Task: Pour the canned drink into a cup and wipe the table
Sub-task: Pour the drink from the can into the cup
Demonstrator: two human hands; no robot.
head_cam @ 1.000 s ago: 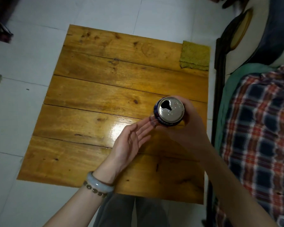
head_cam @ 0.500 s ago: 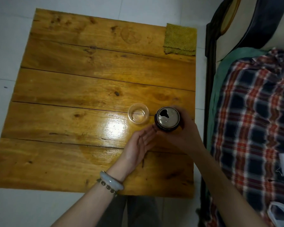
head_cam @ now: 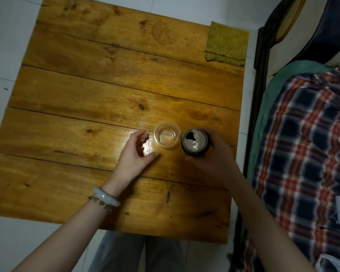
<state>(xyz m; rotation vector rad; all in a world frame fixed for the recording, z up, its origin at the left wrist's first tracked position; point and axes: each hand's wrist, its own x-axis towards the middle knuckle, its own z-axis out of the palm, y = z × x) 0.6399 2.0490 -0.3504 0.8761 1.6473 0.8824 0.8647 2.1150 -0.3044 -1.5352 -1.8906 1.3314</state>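
Hands: right hand [head_cam: 214, 156] is wrapped around the can [head_cam: 194, 141]; left hand [head_cam: 134, 156] is held half open, empty, just left of the cup [head_cam: 166, 137].
Purpose: the cup is probably about to be steadied for pouring.
Can: kept upright, already opened, touching or just right of the cup.
Cup: clear, apparently empty, set on the table [head_cam: 86, 95].
Cloth [head_cam: 227, 44]: laid at the table's far right corner, well away from the cup, likely kept for wiping.

Home, likely bedroom or living corner. Low plank wooden counter [head_cam: 106, 91], varnished, knotty, on white tiled floor [head_cam: 6, 46]. Beside counter's right edge: dark-framed bed [head_cam: 261, 79] with green sheet [head_cam: 271, 91] and red-navy plaid blanket [head_cam: 306, 146]. Folded yellow-green woven cloth [head_cam: 227, 44] on counter's far right corner. Dim indoor light.
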